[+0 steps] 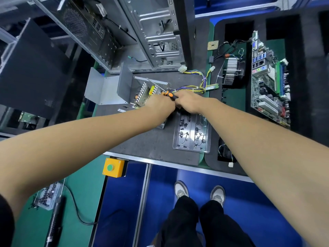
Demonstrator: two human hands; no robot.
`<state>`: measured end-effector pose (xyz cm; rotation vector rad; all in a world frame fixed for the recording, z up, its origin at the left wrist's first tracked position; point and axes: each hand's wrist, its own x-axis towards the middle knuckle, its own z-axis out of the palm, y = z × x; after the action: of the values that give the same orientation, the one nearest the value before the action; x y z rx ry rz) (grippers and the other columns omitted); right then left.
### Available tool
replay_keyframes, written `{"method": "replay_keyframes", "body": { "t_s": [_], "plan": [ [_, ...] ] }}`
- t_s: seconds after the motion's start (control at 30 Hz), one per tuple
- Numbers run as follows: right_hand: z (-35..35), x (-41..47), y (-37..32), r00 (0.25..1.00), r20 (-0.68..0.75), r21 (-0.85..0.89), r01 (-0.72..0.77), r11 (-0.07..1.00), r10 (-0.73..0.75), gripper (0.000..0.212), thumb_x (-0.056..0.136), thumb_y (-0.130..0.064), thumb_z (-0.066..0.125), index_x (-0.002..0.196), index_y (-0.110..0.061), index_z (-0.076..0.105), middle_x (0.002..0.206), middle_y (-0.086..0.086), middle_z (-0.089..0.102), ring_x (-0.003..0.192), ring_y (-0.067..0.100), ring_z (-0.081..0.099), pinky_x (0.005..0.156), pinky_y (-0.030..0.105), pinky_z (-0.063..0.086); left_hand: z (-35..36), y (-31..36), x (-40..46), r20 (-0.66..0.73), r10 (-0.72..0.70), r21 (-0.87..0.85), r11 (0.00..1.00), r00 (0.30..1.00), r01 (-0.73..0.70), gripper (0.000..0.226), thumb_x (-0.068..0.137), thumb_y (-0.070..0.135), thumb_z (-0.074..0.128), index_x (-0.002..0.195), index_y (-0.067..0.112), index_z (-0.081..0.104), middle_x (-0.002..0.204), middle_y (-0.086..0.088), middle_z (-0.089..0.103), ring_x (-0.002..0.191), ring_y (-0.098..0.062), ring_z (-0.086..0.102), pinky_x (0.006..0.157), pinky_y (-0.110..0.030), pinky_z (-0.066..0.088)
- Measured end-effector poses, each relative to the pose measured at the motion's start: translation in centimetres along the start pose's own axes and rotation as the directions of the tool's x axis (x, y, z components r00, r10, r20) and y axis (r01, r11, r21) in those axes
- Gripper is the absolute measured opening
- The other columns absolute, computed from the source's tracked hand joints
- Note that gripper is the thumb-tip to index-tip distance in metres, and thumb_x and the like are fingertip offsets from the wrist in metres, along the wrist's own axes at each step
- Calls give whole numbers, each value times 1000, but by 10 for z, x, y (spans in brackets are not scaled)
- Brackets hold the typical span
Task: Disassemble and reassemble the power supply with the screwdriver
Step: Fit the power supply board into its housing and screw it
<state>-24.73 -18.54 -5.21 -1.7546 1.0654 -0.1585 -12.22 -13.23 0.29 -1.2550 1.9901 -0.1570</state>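
Observation:
The opened power supply [142, 91] lies on the dark mat, its circuit board and heat sinks exposed, with one grey side wall standing up at its left. Its removed grey metal cover [103, 90] lies just to the left. My right hand [187, 102] grips the orange and black handle of the screwdriver [170, 95], whose long shaft slants up-left across the supply. My left hand [160, 104] rests on the supply's near edge with its fingers curled; what they hold is hidden. A bundle of coloured wires [194, 86] runs from the supply to the right.
A clear plastic tray [191, 132] with several screws sits just right of the supply. Open computer cases [156, 32] stand behind. A motherboard [267, 81] and a heat sink with fan [231, 72] lie at right. A yellow button box [113, 167] hangs on the bench's front edge.

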Motion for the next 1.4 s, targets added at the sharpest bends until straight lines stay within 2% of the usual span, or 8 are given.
{"method": "replay_keyframes", "body": {
  "t_s": [0.17,0.43,0.53,0.77,1.1,1.2,1.3,1.4],
  "plan": [
    [1,2,1,1000,7,-6,2,1000,-2,24,87,-7,51,69,-19,41,68,1,47,65,20,39,59,37,27,1,5,-2,-49,43,75,996,998,-39,29,97,-2,50,124,5,60,128,-12,63,121,-32,59,80,-37,47],
    [0,1,0,1000,9,-4,-16,1000,16,26,88,-7,50,68,-20,38,68,0,43,62,17,36,56,35,23,-4,10,-2,-26,30,39,999,999,-29,32,95,-5,52,124,6,62,124,-9,65,113,-32,65,71,-37,44],
    [0,1,0,1000,8,-4,-28,1000,28,25,85,-6,52,69,-17,37,69,2,42,64,19,35,56,36,23,-1,15,-2,-12,26,35,999,1000,-26,31,96,-6,50,124,3,60,125,-10,65,112,-34,66,79,-41,53],
    [1,2,2,1000,-7,-13,-6,1000,6,29,88,-6,51,66,-19,36,68,-1,43,63,16,36,56,36,24,-5,17,1,31,7,-8,1000,1000,-6,35,94,-1,58,128,9,60,131,-6,62,120,-28,62,85,-36,52],
    [3,4,3,1000,-21,46,-5,999,6,29,83,-6,55,63,-21,40,62,-3,45,61,18,37,57,37,25,5,30,-9,-26,101,254,963,995,-91,19,95,15,57,108,23,69,106,4,69,99,-20,62,75,-33,35],
    [4,2,3,1000,-19,72,-9,997,10,26,79,-8,54,62,-20,39,59,-5,43,60,18,36,57,36,25,8,34,-11,-33,91,209,974,995,-82,22,97,13,54,111,21,69,108,4,69,101,-20,61,74,-33,33],
    [5,1,-1,1000,-11,92,-19,996,20,26,81,-4,54,64,-20,42,63,-1,47,66,21,40,62,36,28,9,29,-10,-3,44,152,987,999,-43,26,100,10,52,121,14,65,120,-3,65,111,-24,61,87,-37,45],
    [4,-5,-9,1000,2,81,-30,996,30,21,81,-6,53,66,-20,49,66,1,52,67,21,45,65,35,32,14,5,-16,-73,18,-306,951,997,-40,39,101,24,56,136,7,51,133,-13,51,123,-31,54,97,-43,49]
  ]
}}
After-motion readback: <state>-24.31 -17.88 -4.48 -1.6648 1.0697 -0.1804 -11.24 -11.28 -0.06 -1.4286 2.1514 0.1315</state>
